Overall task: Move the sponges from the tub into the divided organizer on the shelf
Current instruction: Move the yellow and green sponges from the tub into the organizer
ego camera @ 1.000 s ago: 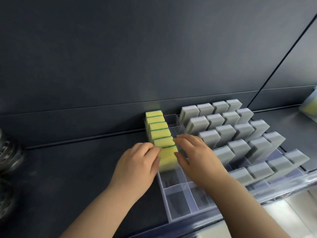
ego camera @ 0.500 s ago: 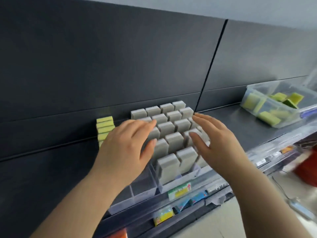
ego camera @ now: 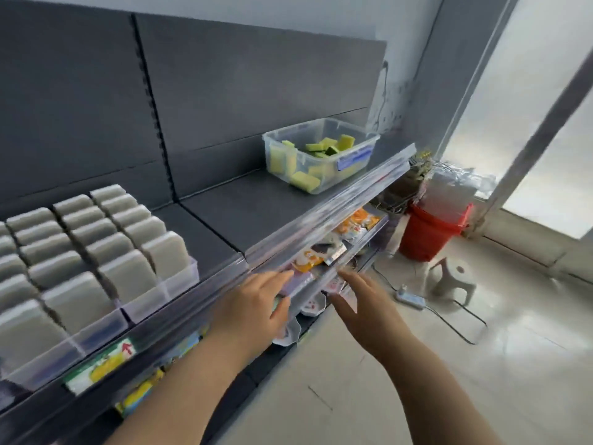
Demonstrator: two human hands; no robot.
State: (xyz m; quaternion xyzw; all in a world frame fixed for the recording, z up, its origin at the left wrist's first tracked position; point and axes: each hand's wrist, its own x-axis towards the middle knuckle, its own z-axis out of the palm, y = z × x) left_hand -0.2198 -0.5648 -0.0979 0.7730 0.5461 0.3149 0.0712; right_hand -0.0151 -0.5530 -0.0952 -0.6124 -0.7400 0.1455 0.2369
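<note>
A clear plastic tub (ego camera: 356,141) stands on the dark shelf at the upper right, with several yellow-green sponges (ego camera: 327,146) loose inside. The clear divided organizer (ego camera: 179,282) sits at the left of the same shelf, its compartments filled with several upright grey sponges (ego camera: 125,277). My left hand (ego camera: 253,306) hovers in front of the shelf's front rail, fingers relaxed, holding nothing. My right hand (ego camera: 362,305) is beside it over the floor, fingers straight and empty. Both hands are well short of the tub.
The shelf (ego camera: 244,207) between organizer and tub is bare. A clear price rail (ego camera: 337,203) runs along its front edge. Packaged goods (ego camera: 321,252) lie on the lower shelf. A red bucket (ego camera: 430,232), a small stool (ego camera: 452,281) and a power strip (ego camera: 410,298) stand on the floor at right.
My view swung right, from the organizer toward the tub. Both hands left the yellow sponge row, passed over the grey sponges and now hang empty in front of the shelf rail.
</note>
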